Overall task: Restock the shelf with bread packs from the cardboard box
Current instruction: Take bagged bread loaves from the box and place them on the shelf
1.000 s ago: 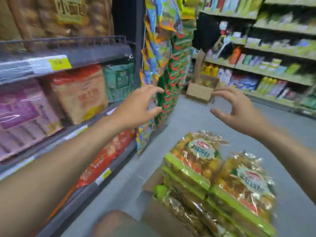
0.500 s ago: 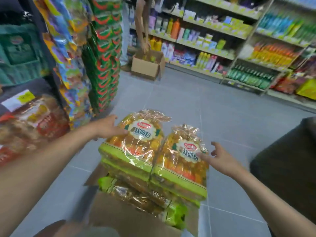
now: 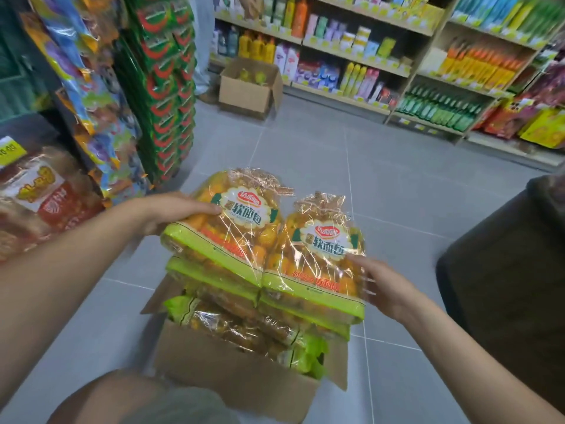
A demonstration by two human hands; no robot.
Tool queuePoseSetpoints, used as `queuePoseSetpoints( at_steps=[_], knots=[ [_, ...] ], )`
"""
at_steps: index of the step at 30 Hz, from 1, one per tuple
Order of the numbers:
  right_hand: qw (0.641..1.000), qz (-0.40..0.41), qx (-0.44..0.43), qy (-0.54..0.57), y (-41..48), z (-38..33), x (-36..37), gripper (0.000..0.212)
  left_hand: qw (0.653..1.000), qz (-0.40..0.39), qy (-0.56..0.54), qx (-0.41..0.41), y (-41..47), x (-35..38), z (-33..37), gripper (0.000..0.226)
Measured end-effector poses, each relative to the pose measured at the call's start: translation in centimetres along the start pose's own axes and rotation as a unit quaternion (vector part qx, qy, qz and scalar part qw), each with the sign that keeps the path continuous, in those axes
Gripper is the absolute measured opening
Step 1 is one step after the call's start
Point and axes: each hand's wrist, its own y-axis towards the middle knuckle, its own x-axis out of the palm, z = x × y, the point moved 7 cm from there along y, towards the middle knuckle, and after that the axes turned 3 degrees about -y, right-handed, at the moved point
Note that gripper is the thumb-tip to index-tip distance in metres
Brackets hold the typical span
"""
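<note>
While the open brown cardboard box [image 3: 244,381] sits at 6 o'clock, left hand [image 3: 171,212] grasps the left clear-wrapped bread pack [image 3: 232,228]; right hand [image 3: 385,289], fingers spread, touches the right clear-wrapped bread pack [image 3: 321,255], grip released.

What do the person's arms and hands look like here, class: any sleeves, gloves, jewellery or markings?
Both forearms are bare right to the picture's edges, with no sleeves in view. The left hand and right hand wear no gloves; no rings, watch, bands or markings show.
</note>
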Motion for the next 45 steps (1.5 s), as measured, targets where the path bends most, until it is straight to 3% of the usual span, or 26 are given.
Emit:
queuePoseSetpoints(
  at_steps=[3, 8, 12, 15, 20, 23, 26, 28, 31, 34, 39, 45],
  knots=[
    [0.999, -0.011, -0.026, 0.046, -0.3, -0.3, 0.4, 0.057, 0.999, -0.003, -0.025, 0.033, -0.7, 0.6, 0.7, 0.057],
    [0.997, 0.006, -0.056, 0.046, -1.2, -1.5, 1.0, 0.066, 0.998, 0.034, -0.022, 0.056, -1.5, -0.2, 1.0, 0.112],
    [0.995, 0.016, -0.086, 0.042, -2.1, -3.4, 1.2, 0.064, 0.992, 0.077, 0.001, 0.100, -2.8, -0.5, 2.8, 0.088],
    [0.991, 0.028, -0.124, 0.043, -3.0, -5.6, 1.7, 0.059, 0.985, 0.110, 0.029, 0.127, -3.4, -1.7, 3.7, 0.106],
    [0.980, 0.036, -0.194, 0.028, -4.1, -10.5, 2.6, 0.078, 0.966, 0.165, 0.023, 0.195, -7.4, -4.1, 6.5, 0.097],
    [0.971, 0.022, -0.237, 0.022, -4.9, -14.3, 4.0, 0.077, 0.947, 0.226, 0.017, 0.226, -10.2, -6.7, 7.6, 0.091],
    [0.956, 0.024, -0.293, 0.006, -5.9, -18.5, 6.2, 0.078, 0.920, 0.294, 0.012, 0.257, -14.3, -9.6, 8.3, 0.083],
    [0.943, 0.021, -0.332, -0.005, -6.7, -21.3, 8.0, 0.064, 0.897, 0.349, 0.010, 0.272, -17.2, -11.6, 8.6, 0.074],
    [0.919, 0.026, -0.394, -0.017, -8.4, -25.1, 11.0, 0.051, 0.852, 0.433, 0.018, 0.294, -22.1, -14.3, 8.6, 0.073],
    [0.888, 0.020, -0.459, -0.033, -10.8, -28.7, 14.5, 0.052, 0.802, 0.509, 0.035, 0.311, -27.3, -16.4, 8.2, 0.066],
    [0.842, -0.015, -0.536, -0.055, -15.6, -33.4, 21.6, 0.070, 0.747, 0.612, 0.076, 0.250, -35.9, -19.5, 5.5, 0.063],
    [0.797, -0.104, -0.591, -0.060, -21.2, -36.3, 31.0, 0.058, 0.693, 0.683, 0.061, 0.222, -45.5, -21.4, 1.0, 0.065]
  ],
)
